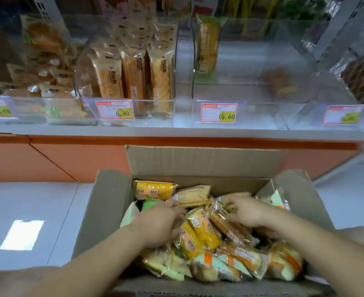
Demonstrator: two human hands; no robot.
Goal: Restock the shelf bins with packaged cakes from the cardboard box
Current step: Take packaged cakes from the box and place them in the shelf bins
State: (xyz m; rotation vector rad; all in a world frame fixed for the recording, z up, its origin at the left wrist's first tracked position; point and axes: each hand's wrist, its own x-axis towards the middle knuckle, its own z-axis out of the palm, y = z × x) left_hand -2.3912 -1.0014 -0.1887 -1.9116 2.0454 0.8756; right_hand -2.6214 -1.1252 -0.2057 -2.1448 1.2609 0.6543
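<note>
An open cardboard box [206, 161] sits on the floor below the shelf, full of several packaged cakes in yellow, orange and pale green wrappers. My left hand [161, 224] reaches into the box's left side, fingers spread over a yellow packaged cake [202, 229]. My right hand [245, 212] is in the middle right of the box, its fingers curled round the end of a clear-wrapped brown cake [226, 226]. Above, a clear shelf bin [249, 113] holds one yellow cake [206, 43] standing at its back left.
The neighbouring clear bin [153, 108] holds several upright brown cake packs; another bin [26, 108] at far left is piled with buns. Price tags [219, 112] hang on the bin fronts. An orange panel [69, 159] runs under the shelf. Pale floor tiles [37, 206] surround the box.
</note>
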